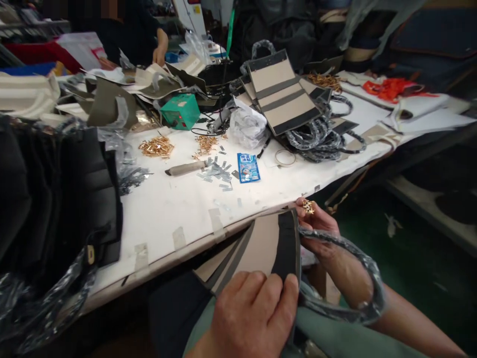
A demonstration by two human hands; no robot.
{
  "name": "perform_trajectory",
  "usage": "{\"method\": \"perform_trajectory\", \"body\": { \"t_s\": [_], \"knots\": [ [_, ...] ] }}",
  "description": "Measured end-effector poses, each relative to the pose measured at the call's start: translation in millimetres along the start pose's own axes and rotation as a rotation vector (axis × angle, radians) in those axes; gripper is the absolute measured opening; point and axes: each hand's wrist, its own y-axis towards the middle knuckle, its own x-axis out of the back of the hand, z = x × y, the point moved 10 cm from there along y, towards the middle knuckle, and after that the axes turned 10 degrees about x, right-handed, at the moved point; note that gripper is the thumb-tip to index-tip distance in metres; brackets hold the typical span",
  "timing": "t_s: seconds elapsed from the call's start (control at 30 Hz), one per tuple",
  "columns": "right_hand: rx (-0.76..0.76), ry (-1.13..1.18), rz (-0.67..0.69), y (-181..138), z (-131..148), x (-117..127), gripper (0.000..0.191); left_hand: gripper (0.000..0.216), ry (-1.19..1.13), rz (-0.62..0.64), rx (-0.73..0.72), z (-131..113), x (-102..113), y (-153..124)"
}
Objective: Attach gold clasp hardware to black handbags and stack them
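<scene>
My left hand [255, 311] is closed over the near part of a beige and black bag panel [261, 243], which lies tilted over my lap against the table's front edge. A plastic-wrapped handle [368, 268] loops out from the panel's right side and passes in front of my right forearm. Beside the panel's upper right corner, my right hand [322, 231] is curled around a small cluster of gold metal fasteners [308, 207]. Part of its fingers is hidden behind the panel and handle.
On the white table [156, 214] lie gold fastener piles [156, 146], flat metal plates [218, 171], a wrapped-handle tool [186, 168] and a blue packet [248, 168]. A green box [181, 112] and stacked panels [283, 94] stand behind. Black bags [89, 189] fill the left; a co-worker's hand [160, 52] is beyond.
</scene>
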Motion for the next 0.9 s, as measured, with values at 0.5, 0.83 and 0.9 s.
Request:
{"method": "perform_trajectory", "body": {
  "t_s": [0.5, 0.83, 0.9],
  "knots": [
    [0.01, 0.17, 0.129, -4.4, 3.7, -15.5, 0.019, 0.032, 0.165, 0.152, -0.205, -38.7, -15.2, -0.4],
    [0.044, 0.033, -0.009, 2.6, 3.6, -11.6, 0.019, 0.028, -0.128, 0.026, 0.196, 31.3, 15.5, 10.8],
    [0.046, 0.066, 0.078, 13.3, 1.3, -37.3, 0.019, 0.019, -0.272, -0.069, 0.616, 100.7, 33.4, 3.4]
  ]
}}
